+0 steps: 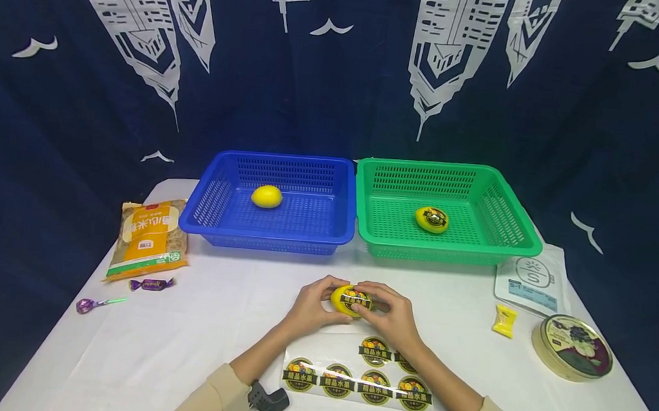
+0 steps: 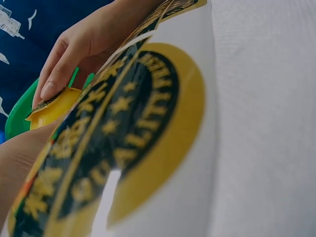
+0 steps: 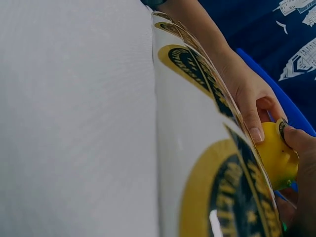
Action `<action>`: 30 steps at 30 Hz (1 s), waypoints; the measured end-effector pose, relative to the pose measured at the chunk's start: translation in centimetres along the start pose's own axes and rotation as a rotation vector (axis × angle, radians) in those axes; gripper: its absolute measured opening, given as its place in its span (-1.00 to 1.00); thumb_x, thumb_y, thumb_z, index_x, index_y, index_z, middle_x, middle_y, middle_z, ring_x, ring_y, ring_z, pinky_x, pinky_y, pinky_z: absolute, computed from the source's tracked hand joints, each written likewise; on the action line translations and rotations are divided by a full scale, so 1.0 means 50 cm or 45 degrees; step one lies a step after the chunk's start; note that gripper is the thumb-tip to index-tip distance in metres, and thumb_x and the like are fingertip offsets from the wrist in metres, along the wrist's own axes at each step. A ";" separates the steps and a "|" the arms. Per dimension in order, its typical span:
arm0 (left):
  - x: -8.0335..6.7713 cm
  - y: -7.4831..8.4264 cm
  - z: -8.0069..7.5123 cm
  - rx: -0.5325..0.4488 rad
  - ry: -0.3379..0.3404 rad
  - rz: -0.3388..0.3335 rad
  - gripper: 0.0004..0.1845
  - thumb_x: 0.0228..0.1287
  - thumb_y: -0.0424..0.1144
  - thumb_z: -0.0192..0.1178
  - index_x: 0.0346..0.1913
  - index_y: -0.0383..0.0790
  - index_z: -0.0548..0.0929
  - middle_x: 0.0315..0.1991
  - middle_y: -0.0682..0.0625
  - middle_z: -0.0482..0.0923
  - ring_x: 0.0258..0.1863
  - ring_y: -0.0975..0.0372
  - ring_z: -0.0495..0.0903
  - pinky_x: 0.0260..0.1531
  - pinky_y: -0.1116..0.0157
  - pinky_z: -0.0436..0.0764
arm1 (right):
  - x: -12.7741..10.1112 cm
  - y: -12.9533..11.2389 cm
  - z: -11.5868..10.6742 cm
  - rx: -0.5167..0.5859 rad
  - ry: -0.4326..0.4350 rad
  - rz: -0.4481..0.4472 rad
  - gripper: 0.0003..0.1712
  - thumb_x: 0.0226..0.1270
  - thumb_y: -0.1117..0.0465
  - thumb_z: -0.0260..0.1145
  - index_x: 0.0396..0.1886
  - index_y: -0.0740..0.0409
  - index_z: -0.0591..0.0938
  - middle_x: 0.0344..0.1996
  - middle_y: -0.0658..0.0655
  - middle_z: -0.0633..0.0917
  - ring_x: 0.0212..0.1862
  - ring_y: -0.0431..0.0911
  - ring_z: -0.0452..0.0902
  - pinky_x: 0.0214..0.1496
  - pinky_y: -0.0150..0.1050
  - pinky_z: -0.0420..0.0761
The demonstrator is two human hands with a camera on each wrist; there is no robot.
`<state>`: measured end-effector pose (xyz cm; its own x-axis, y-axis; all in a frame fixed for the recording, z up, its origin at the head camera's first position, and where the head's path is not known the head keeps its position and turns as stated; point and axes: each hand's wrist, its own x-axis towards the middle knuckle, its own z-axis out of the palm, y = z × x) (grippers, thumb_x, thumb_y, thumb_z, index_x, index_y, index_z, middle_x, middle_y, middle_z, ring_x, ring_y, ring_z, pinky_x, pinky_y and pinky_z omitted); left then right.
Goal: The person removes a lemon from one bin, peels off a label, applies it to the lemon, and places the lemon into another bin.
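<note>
I have the lemon (image 1: 350,300) up off the counter (image 1: 190,349), near the middle and toward the front edge, just above the sticker sheet (image 1: 359,379). My left hand (image 1: 312,307) is curled round its left end and my right hand (image 1: 392,315) is clamped on the right side, with fingers laid over the round label (image 1: 357,300) on the fruit.

From the left wrist view a right fingertip (image 2: 49,89) presses flat on the label's edge. To do this well, I judge I should rub from the label's middle outward so it follows the curve without creases, and keep the left grip firm so the fruit does not roll under the pressure. The thumb (image 3: 254,129) seen from the right wrist sits against the yellow skin; it should brace, not pinch the label.

The sheet lies flat at the front edge with several stickers left. Behind, the blue basket (image 1: 212,219) holds 1 bare lemon (image 1: 267,196) and the green basket (image 1: 507,242) holds 1 labelled lemon (image 1: 431,219).
</note>
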<state>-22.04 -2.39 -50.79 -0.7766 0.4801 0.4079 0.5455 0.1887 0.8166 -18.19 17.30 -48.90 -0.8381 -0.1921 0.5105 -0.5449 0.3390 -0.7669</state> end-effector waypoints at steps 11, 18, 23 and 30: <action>0.002 0.001 -0.011 -0.051 -0.102 -0.081 -0.36 -0.15 -0.18 0.49 0.07 -0.19 0.48 0.07 -0.03 0.51 -0.01 0.23 0.55 0.01 0.41 0.51 | 0.007 -0.060 -0.013 0.093 -0.066 0.021 -0.54 -0.03 0.44 0.44 -0.07 0.45 0.57 -0.03 0.38 0.56 0.03 0.16 0.49 -0.05 -0.19 0.60; 0.011 0.013 -0.025 -0.240 -0.188 -0.284 -0.61 0.11 -0.24 0.33 0.01 -0.20 0.50 0.05 -0.03 0.51 0.04 0.17 0.51 0.05 0.37 0.49 | 0.000 -0.055 -0.012 0.016 -0.054 -0.061 -0.53 -0.07 0.42 0.47 -0.07 0.41 0.59 -0.04 0.33 0.58 0.01 0.13 0.51 -0.04 -0.22 0.59; 0.012 0.052 -0.031 -0.271 -0.142 -0.301 -0.70 0.18 -0.24 0.27 -0.07 -0.29 0.51 -0.03 -0.10 0.55 0.00 0.09 0.54 0.03 0.33 0.52 | -0.002 -0.056 -0.010 -0.055 -0.054 -0.111 -0.53 -0.08 0.40 0.49 -0.09 0.36 0.61 -0.05 0.30 0.59 0.02 0.09 0.52 -0.01 -0.22 0.58; 0.012 0.020 -0.032 -0.412 -0.182 -0.357 -0.71 0.19 -0.30 0.25 -0.05 -0.27 0.52 -0.02 -0.11 0.55 -0.04 0.13 0.57 -0.06 0.31 0.58 | 0.001 -0.049 -0.014 0.004 -0.094 -0.106 -0.53 -0.06 0.41 0.47 -0.07 0.39 0.59 -0.03 0.31 0.58 0.03 0.11 0.50 -0.02 -0.18 0.59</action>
<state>-22.47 -3.28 -49.06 -0.8165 0.5665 0.1111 0.1763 0.0615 0.9824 -16.87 17.11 -46.74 -0.7895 -0.2866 0.5428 -0.6127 0.3159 -0.7244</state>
